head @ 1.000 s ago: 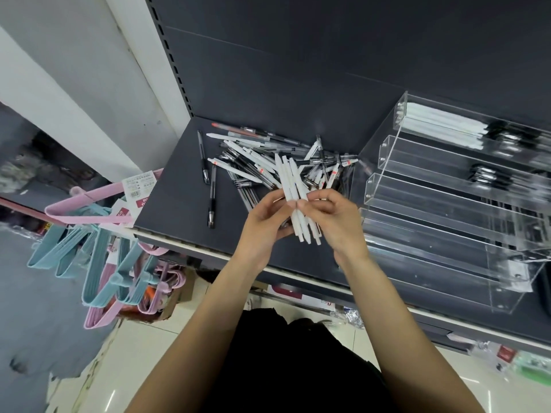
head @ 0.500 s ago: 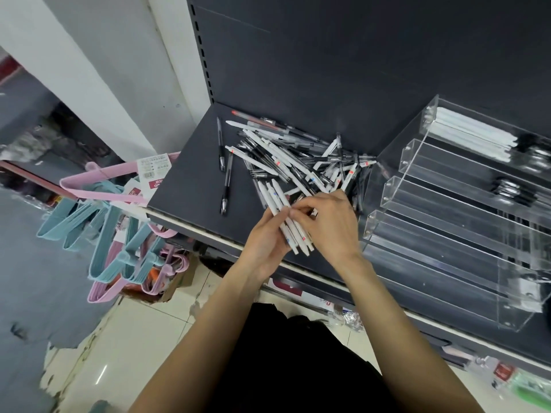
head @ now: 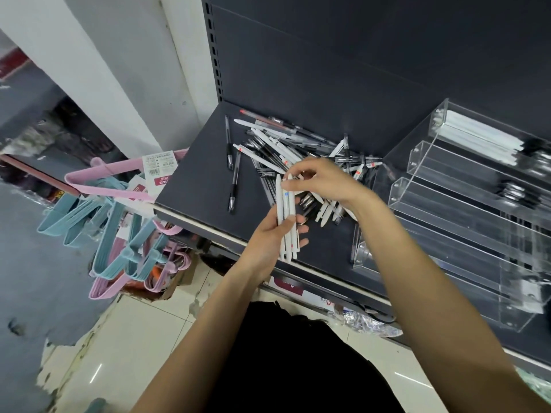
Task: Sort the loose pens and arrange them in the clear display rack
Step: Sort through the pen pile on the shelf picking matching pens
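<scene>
Here, a person sorts stock at a dark shop shelf (head: pixel 193 174). The risk: the small bundle of white pens (head: pixel 286 217) could slide from the loose grip and fall to the tiled floor (head: pixel 134 338), since it hangs over the shelf edge. The left hand (head: pixel 269 239) clasps that bundle upright; the right hand (head: pixel 325 180) pinches its top ends. The loose pile (head: pixel 298 150) lies behind, the clear display rack (head: pixel 465 204) just beside it.

dark shelf (head: pixel 205 174) | loose pens (head: pixel 268 144) | clear display rack (head: pixel 447 204)
</scene>
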